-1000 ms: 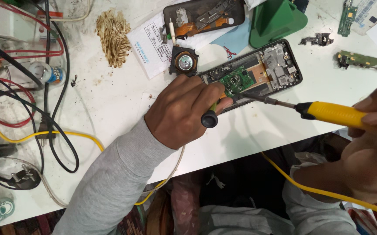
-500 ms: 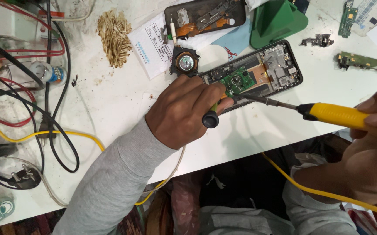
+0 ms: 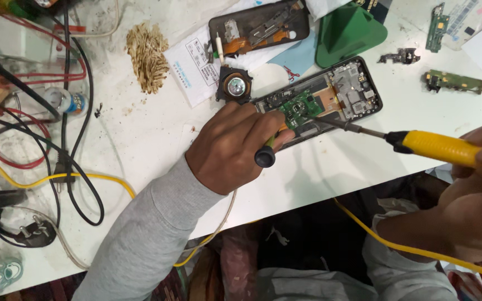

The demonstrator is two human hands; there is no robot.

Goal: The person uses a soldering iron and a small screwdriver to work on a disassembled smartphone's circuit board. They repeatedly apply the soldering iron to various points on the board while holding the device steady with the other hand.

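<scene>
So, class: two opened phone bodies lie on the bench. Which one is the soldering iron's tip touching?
The nearer opened phone, with the green board, beside the left hand. The other phone body lies farther back, untouched.

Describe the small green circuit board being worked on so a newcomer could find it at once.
Start at the white table and find the opened phone lying slantwise below the green cone-shaped stand. The green board sits inside its left half, between the left hand and the tip of the yellow-handled soldering iron. Unlike the two loose green boards at far right, it lies in the phone's frame.
</scene>
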